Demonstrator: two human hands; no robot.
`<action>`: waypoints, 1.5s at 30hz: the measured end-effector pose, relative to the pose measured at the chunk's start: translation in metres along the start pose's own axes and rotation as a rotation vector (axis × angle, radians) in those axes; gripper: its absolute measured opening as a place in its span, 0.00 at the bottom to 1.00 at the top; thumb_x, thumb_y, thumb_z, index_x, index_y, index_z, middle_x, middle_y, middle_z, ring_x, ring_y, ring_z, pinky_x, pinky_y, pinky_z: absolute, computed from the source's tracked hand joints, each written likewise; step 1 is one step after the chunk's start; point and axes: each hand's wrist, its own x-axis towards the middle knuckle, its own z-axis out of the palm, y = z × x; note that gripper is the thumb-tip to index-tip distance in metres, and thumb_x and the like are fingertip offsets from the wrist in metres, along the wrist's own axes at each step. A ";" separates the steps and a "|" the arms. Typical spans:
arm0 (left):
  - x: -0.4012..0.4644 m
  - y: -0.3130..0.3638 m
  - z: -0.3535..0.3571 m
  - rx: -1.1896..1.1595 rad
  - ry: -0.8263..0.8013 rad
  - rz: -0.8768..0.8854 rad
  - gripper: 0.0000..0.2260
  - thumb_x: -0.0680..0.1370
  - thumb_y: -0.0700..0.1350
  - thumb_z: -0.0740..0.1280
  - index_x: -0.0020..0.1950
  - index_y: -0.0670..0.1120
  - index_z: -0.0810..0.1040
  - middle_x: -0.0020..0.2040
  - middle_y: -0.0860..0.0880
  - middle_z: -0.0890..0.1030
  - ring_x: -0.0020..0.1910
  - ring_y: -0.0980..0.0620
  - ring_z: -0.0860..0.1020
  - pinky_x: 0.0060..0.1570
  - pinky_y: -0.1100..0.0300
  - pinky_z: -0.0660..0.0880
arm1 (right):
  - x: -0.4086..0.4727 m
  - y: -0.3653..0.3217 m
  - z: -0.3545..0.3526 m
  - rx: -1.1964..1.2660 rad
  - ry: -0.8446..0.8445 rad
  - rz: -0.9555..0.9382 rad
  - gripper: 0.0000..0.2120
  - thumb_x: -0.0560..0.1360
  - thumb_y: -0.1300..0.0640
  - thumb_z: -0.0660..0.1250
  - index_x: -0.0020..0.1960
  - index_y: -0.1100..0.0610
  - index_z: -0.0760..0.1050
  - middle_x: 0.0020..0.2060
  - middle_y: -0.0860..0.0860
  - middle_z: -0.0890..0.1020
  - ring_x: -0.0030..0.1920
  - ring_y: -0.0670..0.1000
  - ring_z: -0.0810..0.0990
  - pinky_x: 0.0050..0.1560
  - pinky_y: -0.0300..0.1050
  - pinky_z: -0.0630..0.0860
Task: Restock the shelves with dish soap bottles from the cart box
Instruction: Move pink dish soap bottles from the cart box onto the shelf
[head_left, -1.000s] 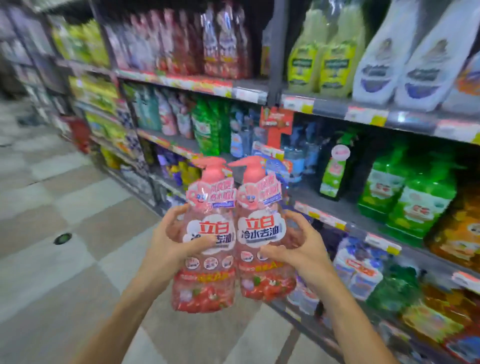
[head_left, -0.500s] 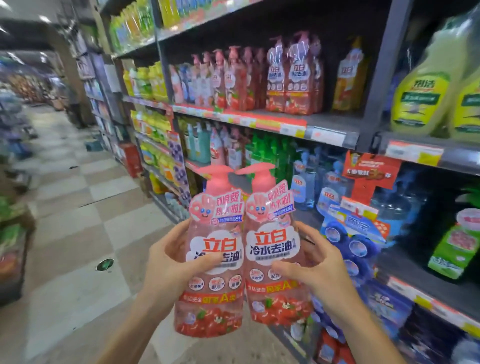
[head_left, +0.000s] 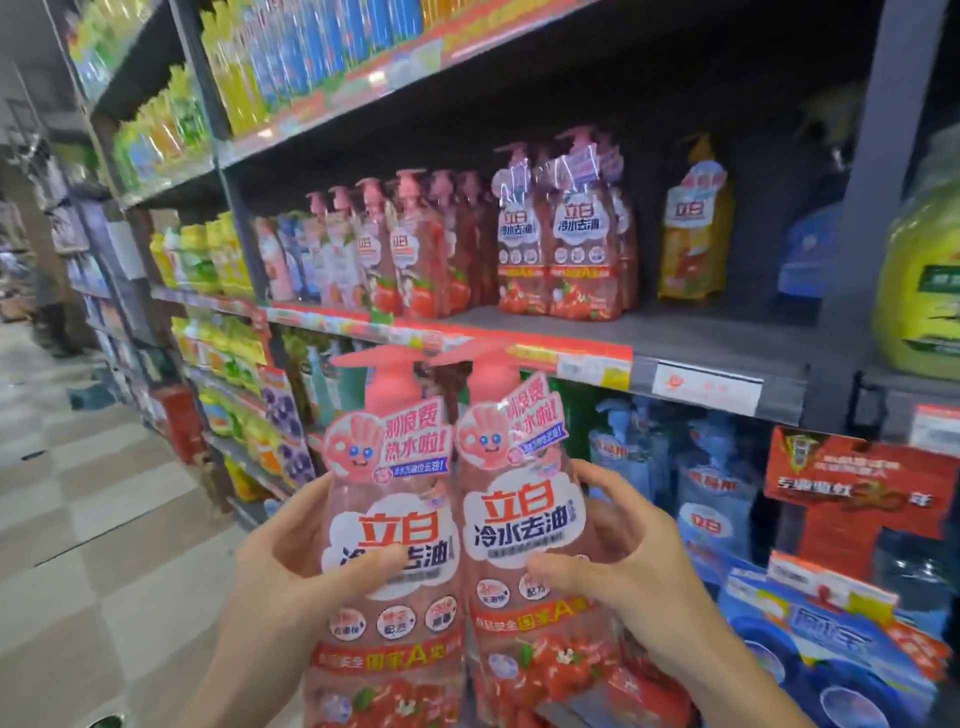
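I hold a shrink-wrapped twin pack of pink pump dish soap bottles (head_left: 452, 519) upright in front of me. My left hand (head_left: 291, 577) grips its left side, thumb across the label. My right hand (head_left: 618, 561) grips its right side, thumb on the front. Above and behind stands the grey shelf (head_left: 701, 338) with a matching twin pack (head_left: 561, 234) and a row of similar pink bottles (head_left: 405, 249) left of it. Bare shelf board shows in front of and right of that pack.
An orange pump bottle (head_left: 696, 228) stands right of the matching pack. A grey upright post (head_left: 878, 182) bounds the bay on the right, with a big green jug (head_left: 919, 291) past it. Blue products (head_left: 711, 499) fill the shelf below. The tiled aisle (head_left: 88, 519) runs left.
My view has tilted up and moved closer to the shelf. The twin pack has risen with both hands still on it, and the shelf with matching bottles is now straight ahead.
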 end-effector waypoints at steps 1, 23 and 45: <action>0.016 -0.002 0.000 0.004 -0.001 0.004 0.50 0.37 0.58 0.85 0.59 0.51 0.81 0.51 0.44 0.86 0.48 0.40 0.85 0.46 0.44 0.81 | 0.012 0.000 -0.002 -0.010 0.022 -0.017 0.38 0.56 0.58 0.84 0.63 0.44 0.74 0.49 0.45 0.87 0.52 0.42 0.84 0.49 0.37 0.78; 0.407 0.043 0.077 -0.349 -0.484 0.446 0.21 0.59 0.46 0.77 0.51 0.49 0.82 0.47 0.47 0.86 0.43 0.45 0.86 0.40 0.52 0.81 | 0.285 -0.083 -0.033 -0.163 0.557 -0.476 0.33 0.63 0.51 0.81 0.66 0.51 0.77 0.54 0.50 0.86 0.56 0.54 0.84 0.51 0.51 0.82; 0.495 -0.023 0.117 -0.495 -0.630 0.485 0.30 0.57 0.52 0.82 0.56 0.57 0.77 0.51 0.49 0.86 0.46 0.49 0.85 0.40 0.58 0.82 | 0.315 -0.045 -0.032 -0.111 0.760 -0.412 0.30 0.65 0.54 0.79 0.64 0.47 0.73 0.52 0.54 0.86 0.52 0.53 0.86 0.44 0.43 0.82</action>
